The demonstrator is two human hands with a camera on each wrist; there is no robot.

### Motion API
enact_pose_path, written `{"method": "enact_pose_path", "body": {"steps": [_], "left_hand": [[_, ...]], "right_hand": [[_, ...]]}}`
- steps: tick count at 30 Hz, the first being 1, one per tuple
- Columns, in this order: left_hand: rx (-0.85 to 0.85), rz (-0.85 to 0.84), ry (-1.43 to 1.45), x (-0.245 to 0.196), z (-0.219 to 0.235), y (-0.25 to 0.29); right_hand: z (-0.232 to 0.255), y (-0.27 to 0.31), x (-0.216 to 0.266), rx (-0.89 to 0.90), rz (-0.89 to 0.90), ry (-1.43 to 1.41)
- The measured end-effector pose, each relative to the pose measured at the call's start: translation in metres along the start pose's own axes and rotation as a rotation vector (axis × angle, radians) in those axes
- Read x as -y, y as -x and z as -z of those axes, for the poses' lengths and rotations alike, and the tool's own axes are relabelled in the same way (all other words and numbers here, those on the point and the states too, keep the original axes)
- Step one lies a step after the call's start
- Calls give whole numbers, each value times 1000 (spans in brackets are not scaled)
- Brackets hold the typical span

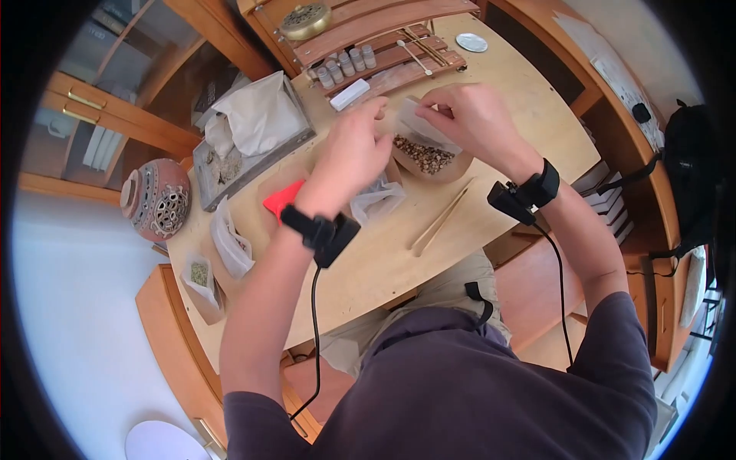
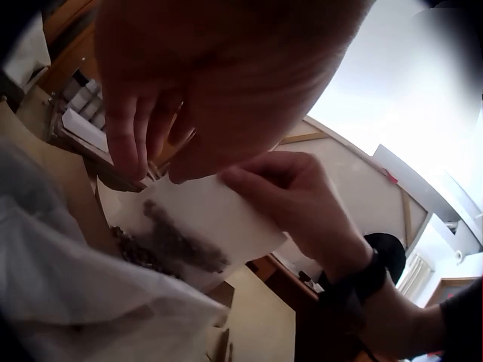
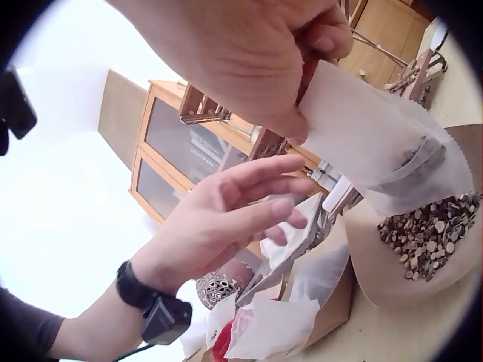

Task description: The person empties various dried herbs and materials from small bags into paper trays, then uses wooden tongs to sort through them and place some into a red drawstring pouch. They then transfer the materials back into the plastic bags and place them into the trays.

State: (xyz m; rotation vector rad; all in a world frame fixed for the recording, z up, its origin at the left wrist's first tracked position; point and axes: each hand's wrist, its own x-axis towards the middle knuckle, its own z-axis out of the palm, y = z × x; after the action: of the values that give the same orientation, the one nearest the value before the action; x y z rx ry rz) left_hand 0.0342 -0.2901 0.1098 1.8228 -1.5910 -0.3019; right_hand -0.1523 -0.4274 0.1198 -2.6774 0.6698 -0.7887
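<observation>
My right hand [image 1: 471, 115] pinches the top edge of a translucent white paper bag [image 3: 355, 128] between thumb and fingers. The bag hangs tilted, with dark bits showing through its lower end. Just beneath it, chopped dried brown pieces [image 3: 430, 237] lie in a heap on brown paper [image 3: 377, 286]. Close to the bag on its left is my left hand [image 1: 353, 153], fingers spread and loosely bent. In the right wrist view nothing is between those fingers [image 3: 260, 170]. Below the left hand lies a crumpled white bag [image 1: 378, 201], beside a red item [image 1: 284, 198].
Wooden tweezers [image 1: 443, 222] lie near the front edge. Further left stand a white paper bag [image 1: 230, 241], a small pouch of green herb [image 1: 201, 274] and a patterned jar [image 1: 159, 199]. A grey tray [image 1: 208, 180] holds white paper. Several vials [image 1: 345, 65] stand on a wooden rack behind.
</observation>
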Motion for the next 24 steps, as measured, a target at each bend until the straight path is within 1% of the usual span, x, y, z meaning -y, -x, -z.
{"method": "enact_pose_path", "body": {"steps": [2,5,7,8,9,11,12,13,14,17,20,24], "left_hand": [[52,24,-13,17,-11,-25],[265,21,-73,27,-19,-51],[268,76,29,27,-25,-55],[268,109,79,18,-23,-54],[288,128,-25,10,-19,-53],[297,128,17,13,-20,-53],[288,131,35,17,-19,-55],[263,100,132,29,-23,-54],[259,116,133,31,-21,-54],[263,145,128,28,-20,-56],[277,175,147,27,-23,-59],[300,189,180,25,-26,-59]], "right_hand": [[1,2,-1,-13,12,-6],[0,4,-6,-99,40,-63],[10,8,-7,0,-20,-93],[13,9,-7,52,-47,-112],[15,14,-10,-9,-31,-147],[21,27,-18,-128,24,-222],[23,33,-21,-115,-29,-225],[26,43,-23,-99,-77,-230],[28,51,-25,-82,-125,-237],[8,70,-40,-39,-228,-200],[7,71,-42,63,-345,-269],[0,69,-45,-30,-295,-319]]}}
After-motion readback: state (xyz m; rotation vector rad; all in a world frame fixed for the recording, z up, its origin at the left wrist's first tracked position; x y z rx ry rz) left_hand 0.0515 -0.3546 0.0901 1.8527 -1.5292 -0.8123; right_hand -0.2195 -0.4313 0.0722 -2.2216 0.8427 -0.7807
